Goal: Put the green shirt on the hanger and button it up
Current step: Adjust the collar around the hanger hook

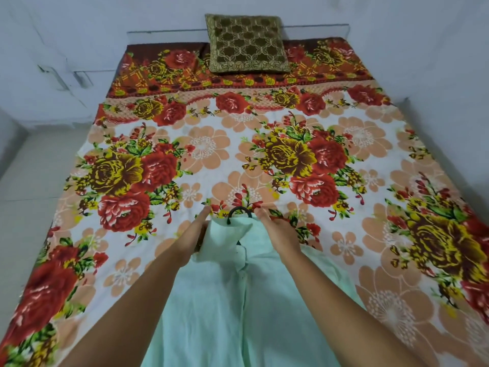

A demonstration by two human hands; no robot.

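Observation:
A pale green shirt (211, 300) lies lengthwise on the bed, collar away from me. The black hook of a hanger (238, 210) sticks out above the collar; the rest of the hanger is hidden inside the shirt. My left hand (198, 226) grips the left side of the collar, which is folded up. My right hand (275, 223) holds the right side of the collar, its fingers curled over the cloth edge. The front placket runs down the middle and gapes slightly below the collar.
The bed carries a floral sheet (344, 154) in red, yellow and peach. A brown-gold cushion (247, 43) stands at the head. A pale floor (34, 168) lies left of the bed, and a white wall (436, 62) rises behind and right.

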